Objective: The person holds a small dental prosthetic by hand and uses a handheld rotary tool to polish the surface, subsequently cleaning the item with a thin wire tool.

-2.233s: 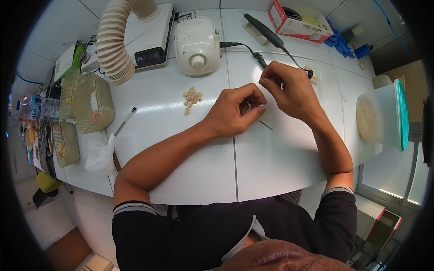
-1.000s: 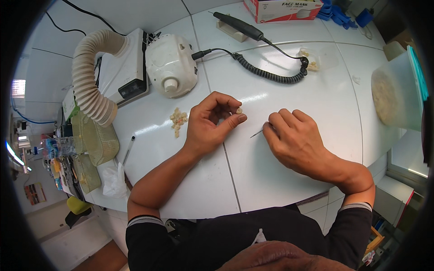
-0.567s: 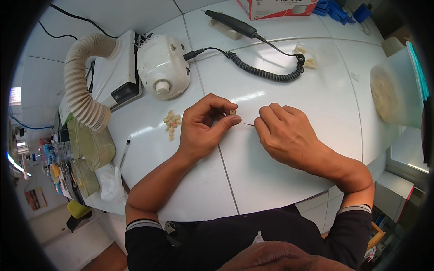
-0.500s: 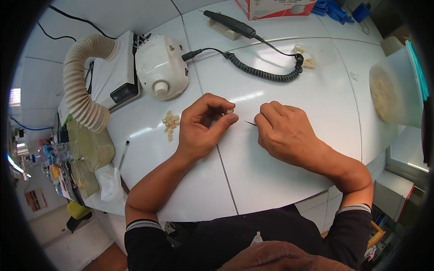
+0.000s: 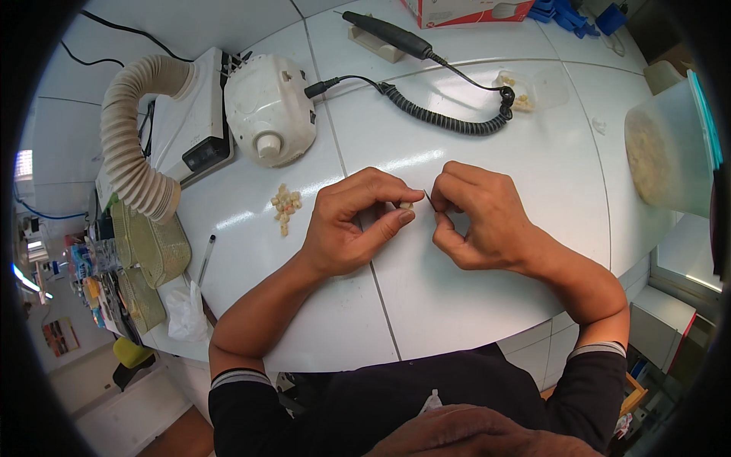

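Observation:
My left hand (image 5: 346, 225) pinches a small cream tooth-shaped piece (image 5: 406, 205) between thumb and forefinger. Facing it, my right hand (image 5: 487, 217) is closed on a thin dark pointed tool (image 5: 429, 200), whose tip stands close beside the left fingertips. Most of that tool is hidden in the fingers, so its exact kind does not show. Left of my left hand, a small pile of similar cream pieces (image 5: 285, 204) lies on the white tiled table (image 5: 449, 305).
A white motor unit (image 5: 270, 110) connects by a coiled black cord (image 5: 449, 126) to a handpiece (image 5: 388, 34) on a rest. A ribbed hose (image 5: 122, 137), pen (image 5: 207, 259) and green baskets (image 5: 160, 244) are left. A clear tray (image 5: 541, 91) and large translucent tub (image 5: 662, 145) are right.
My left hand has shifted slightly right with the cream piece. My right hand has turned, its thumb now showing, and the tool now points upward near the left fingertips.

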A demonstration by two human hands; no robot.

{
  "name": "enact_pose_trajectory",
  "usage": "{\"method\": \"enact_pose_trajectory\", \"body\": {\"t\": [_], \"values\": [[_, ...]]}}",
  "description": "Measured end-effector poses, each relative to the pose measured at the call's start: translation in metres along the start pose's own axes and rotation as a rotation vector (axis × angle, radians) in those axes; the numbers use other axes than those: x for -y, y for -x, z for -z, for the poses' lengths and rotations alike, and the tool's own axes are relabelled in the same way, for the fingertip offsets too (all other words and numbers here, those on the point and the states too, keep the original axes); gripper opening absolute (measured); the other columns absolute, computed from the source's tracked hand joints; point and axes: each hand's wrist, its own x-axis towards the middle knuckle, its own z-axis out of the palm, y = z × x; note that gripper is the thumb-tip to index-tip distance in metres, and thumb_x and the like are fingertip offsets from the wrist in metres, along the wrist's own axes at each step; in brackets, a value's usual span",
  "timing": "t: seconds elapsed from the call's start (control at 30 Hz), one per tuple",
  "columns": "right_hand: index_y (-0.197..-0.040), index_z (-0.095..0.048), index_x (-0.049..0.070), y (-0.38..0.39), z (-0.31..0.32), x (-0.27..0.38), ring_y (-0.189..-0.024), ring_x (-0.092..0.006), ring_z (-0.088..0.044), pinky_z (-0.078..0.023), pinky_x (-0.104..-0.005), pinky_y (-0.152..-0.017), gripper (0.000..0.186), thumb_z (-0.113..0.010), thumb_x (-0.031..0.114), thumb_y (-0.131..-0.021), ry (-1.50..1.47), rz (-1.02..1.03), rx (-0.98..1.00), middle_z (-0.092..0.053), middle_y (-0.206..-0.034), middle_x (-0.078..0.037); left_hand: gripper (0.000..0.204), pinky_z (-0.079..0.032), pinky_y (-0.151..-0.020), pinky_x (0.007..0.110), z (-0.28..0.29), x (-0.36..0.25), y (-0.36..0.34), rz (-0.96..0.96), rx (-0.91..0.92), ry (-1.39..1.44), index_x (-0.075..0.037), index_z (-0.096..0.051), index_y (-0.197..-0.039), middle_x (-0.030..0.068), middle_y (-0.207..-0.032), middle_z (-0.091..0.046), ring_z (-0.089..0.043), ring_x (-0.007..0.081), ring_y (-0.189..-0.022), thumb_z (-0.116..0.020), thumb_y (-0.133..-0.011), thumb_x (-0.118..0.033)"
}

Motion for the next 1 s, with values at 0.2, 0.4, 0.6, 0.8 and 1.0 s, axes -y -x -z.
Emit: {"method": "enact_pose_trajectory", "body": {"t": [0.2,0.4,0.6,0.8,1.0], "values": [[-0.088,-0.064,0.006,-0.0004,-0.001,-0.0014,-0.073,-0.0296,-0.066,-0.054,-0.0428,-0.063,0.016,-0.074,0.005,-0.076,-0.025,0.009,-0.005,-0.063,-0.082,-0.007,0.028,-0.054,-0.072,0.026,-0.001,0.0019,0.0007,0.004,-0.017,-0.01,-0.006,-0.082,-0.125,0.0067,-0.108,-0.077,-0.07,0.0106,-0.088,-0.08,-0.098,0.001],[-0.087,-0.064,0.006,-0.0001,-0.0011,-0.0011,-0.074,-0.0292,-0.067,-0.054,-0.0435,-0.063,0.015,-0.074,0.005,-0.076,-0.001,0.025,0.01,-0.063,-0.082,-0.007,0.027,-0.056,-0.073,0.026,-0.0012,-0.0017,-0.001,0.038,-0.028,-0.033,-0.005,-0.082,-0.124,0.0073,-0.109,-0.078,-0.072,0.0116,-0.09,-0.079,-0.098,0.002],[-0.088,-0.065,0.006,0.0011,-0.0026,-0.0008,-0.074,-0.0293,-0.068,-0.054,-0.0423,-0.062,0.015,-0.075,0.005,-0.077,-0.029,0.0,-0.014,-0.065,-0.082,-0.008,0.024,-0.061,-0.092,0.029,0.0025,-0.0075,0.0001,0.128,0.015,-0.04,-0.001,-0.081,-0.123,0.0122,-0.118,-0.077,-0.075,0.0177,-0.106,-0.078,-0.099,0.004],[-0.089,-0.063,0.003,0.0003,-0.0025,0.0001,-0.067,-0.0254,-0.073,-0.059,-0.0357,-0.061,0.014,-0.075,-0.001,-0.082,-0.212,-0.106,-0.085,-0.069,-0.077,-0.01,0.024,-0.061,-0.095,0.031,0.0013,-0.0055,0.0016,0.16,-0.059,0.053,0.0,-0.08,-0.122,0.0127,-0.12,-0.077,-0.075,0.0183,-0.109,-0.077,-0.099,0.008],[-0.09,-0.063,0.0,-0.0012,-0.0067,-0.0005,-0.066,-0.0204,-0.072,-0.061,-0.0322,-0.06,0.013,-0.073,-0.006,-0.084,-0.291,-0.081,-0.079,-0.068,-0.077,-0.009,0.023,-0.061,-0.094,0.03,0.0016,-0.0055,0.0017,0.193,-0.053,0.094,0.0,-0.08,-0.12,0.0123,-0.12,-0.076,-0.075,0.0178,-0.11,-0.078,-0.098,0.008]]}}
